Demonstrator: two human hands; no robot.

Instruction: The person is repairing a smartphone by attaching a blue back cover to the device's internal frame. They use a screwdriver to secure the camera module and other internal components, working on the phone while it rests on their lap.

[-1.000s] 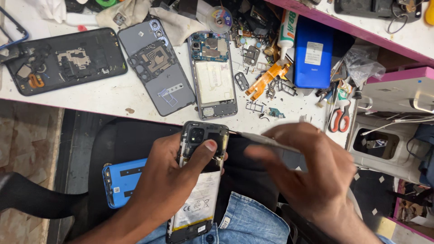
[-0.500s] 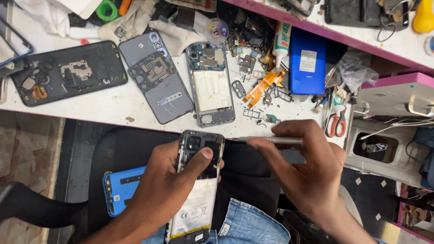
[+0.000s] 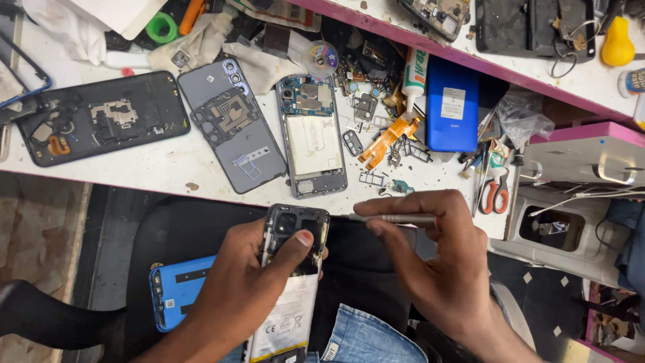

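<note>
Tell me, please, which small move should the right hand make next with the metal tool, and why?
Probably bring the metal tool's tip left onto the opened phone. The right hand holds the tool level, its tip just beside the phone's upper edge, apart from it, while the left hand steadies the phone.

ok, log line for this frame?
left hand: holds opened phone | right hand: holds metal tool, tip at phone's top edge | blue back cover: on lap

Left hand (image 3: pixel 259 282) curled shut, thumb pressed across — right hand (image 3: pixel 437 259) pinching, fingers (image 3: pixel 376 228) bent inward.
</note>
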